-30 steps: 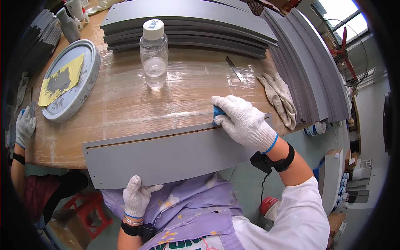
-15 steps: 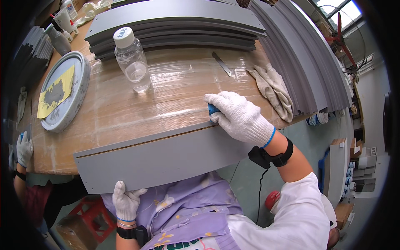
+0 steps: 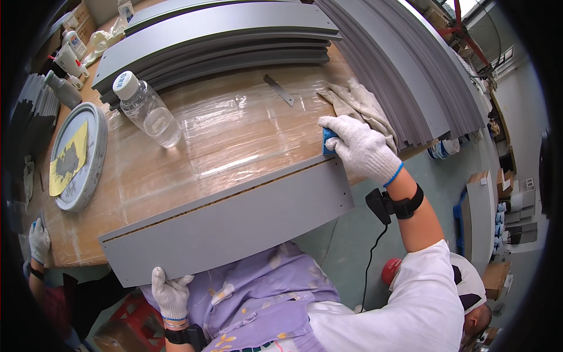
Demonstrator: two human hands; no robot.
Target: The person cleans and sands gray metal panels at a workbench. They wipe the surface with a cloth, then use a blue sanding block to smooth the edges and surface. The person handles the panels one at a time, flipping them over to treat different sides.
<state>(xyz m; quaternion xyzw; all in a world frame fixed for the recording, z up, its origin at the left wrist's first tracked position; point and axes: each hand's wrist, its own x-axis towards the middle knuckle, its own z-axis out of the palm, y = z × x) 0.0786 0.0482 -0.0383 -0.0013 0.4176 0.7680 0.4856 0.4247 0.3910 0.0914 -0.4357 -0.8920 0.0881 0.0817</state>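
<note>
On grey panel [image 3: 234,226], hands gripping, right hand [image 3: 360,148] pressing blue block [image 3: 328,141]

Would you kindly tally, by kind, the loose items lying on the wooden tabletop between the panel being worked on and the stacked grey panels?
Clear plastic bottle: 1
Round tin lid: 1
Yellow cloth: 1
Metal strip: 1
Spare work gloves: 1 pile
Total: 5

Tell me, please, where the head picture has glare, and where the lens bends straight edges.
Head view: glare lies in pale streaks on the plastic film over the wooden table, between the clear bottle and the right hand; the long edge of the grey panel bows, and the stacked grey panels curve toward the dark round rim.
</note>
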